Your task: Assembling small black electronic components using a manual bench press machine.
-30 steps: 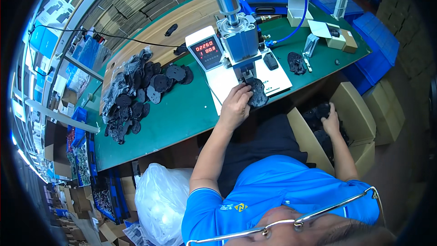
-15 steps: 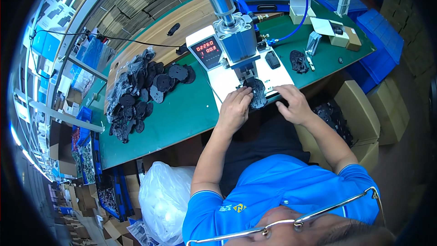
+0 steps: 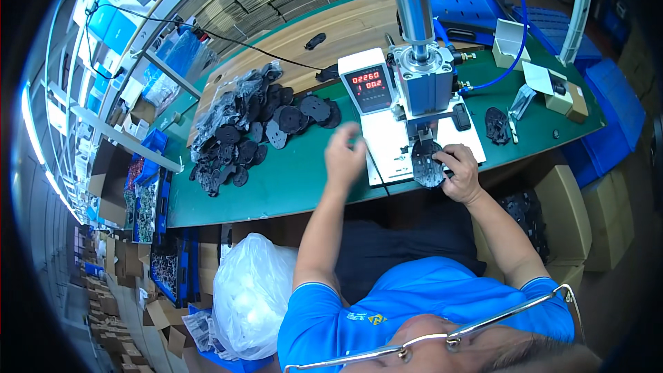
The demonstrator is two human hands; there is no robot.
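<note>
A black, flat, rounded plastic part (image 3: 427, 167) lies under the head of a bench press (image 3: 423, 90), on the press's white base plate (image 3: 385, 139). My right hand (image 3: 461, 174) grips this part at its right edge, thumb and fingers closed on it. My left hand (image 3: 344, 157) is off the part, over the green table left of the press; it is slightly blurred, with thumb and fingers apart and nothing visible in it. Farther left lies a heap of similar black plastic parts (image 3: 290, 120), some of them among crumpled grey wrapping (image 3: 235, 100).
A control box (image 3: 367, 83) with a lit red display stands beside the press. Right of it are another black part (image 3: 496, 126), small open cartons (image 3: 510, 45) and a blue air hose (image 3: 523, 24). A cardboard box (image 3: 563, 207) of black parts stands below right; a white plastic bag (image 3: 252, 297) below left.
My left hand has let go of the black part and moved left. My right hand has come in and taken hold of the part's right edge. The view has shifted.
</note>
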